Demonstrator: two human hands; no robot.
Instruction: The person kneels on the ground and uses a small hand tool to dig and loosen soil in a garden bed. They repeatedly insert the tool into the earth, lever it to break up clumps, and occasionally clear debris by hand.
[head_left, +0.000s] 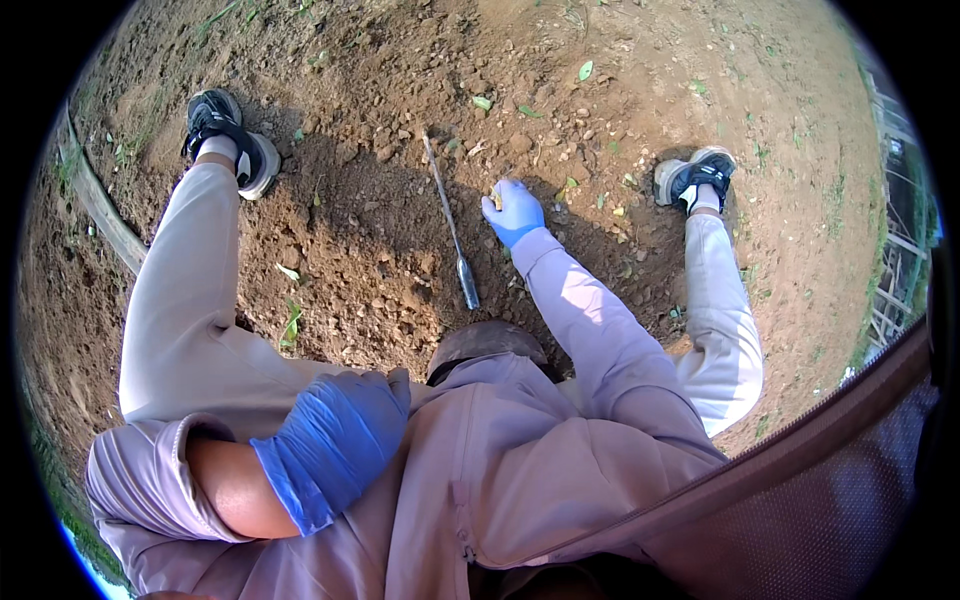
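Observation:
My right hand (515, 213), in a blue glove, is low over the loose brown soil (360, 247). Its thumb and fingers pinch a small yellowish piece (496, 198), too small to name surely. Left of that hand lies a thin metal rod tool (444, 202) with a thicker, shiny end pointing towards me. My left hand (337, 435), also blue-gloved, rests at my waist against the mauve jacket (442, 450). Its back faces up, so its palm and most of its fingers are hidden. Between my legs shows a dark, rounded object (487, 339), partly covered by the jacket.
My shoes stand wide apart, the left (229, 142) and the right (697, 178) on the soil. A curved pale strip (101, 199) lies at far left. Green leaves (585, 70) and clods are scattered about. Wooden slats (896, 277) edge the right side.

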